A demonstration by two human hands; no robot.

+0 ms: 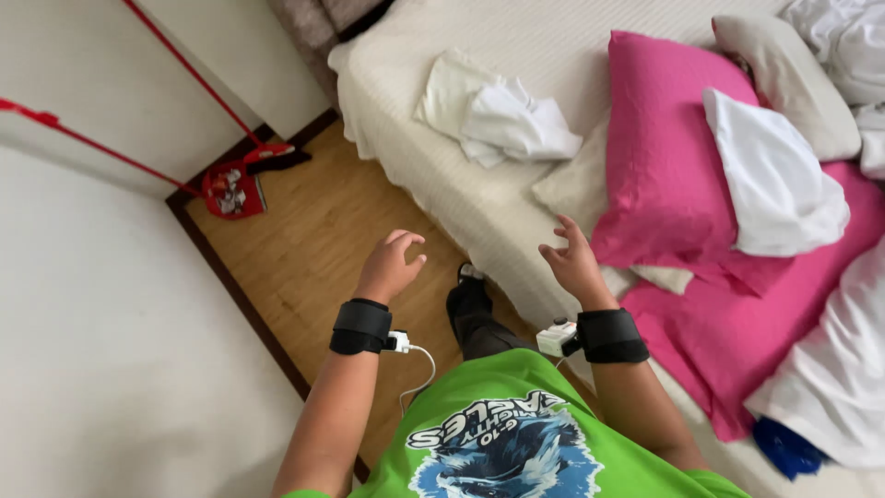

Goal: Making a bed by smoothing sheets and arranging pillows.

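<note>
My left hand (390, 265) hovers over the wooden floor (313, 231) with curled, spread fingers and holds nothing. My right hand (573, 261) is raised at the edge of the bed (479, 203), fingers apart and empty, just left of a pink pillow (664, 157). Both wrists wear black straps with small white devices. A white pillowcase (774, 175) lies across the pink pillow. Crumpled white cloths (498, 115) rest on the cream bedspread further away.
A second pink pillow (728, 341) and a white duvet (830, 369) lie at the right. A beige pillow (793, 78) sits at the top right. A red dustpan (235, 189) with litter stands in the corner by the white walls (111, 323).
</note>
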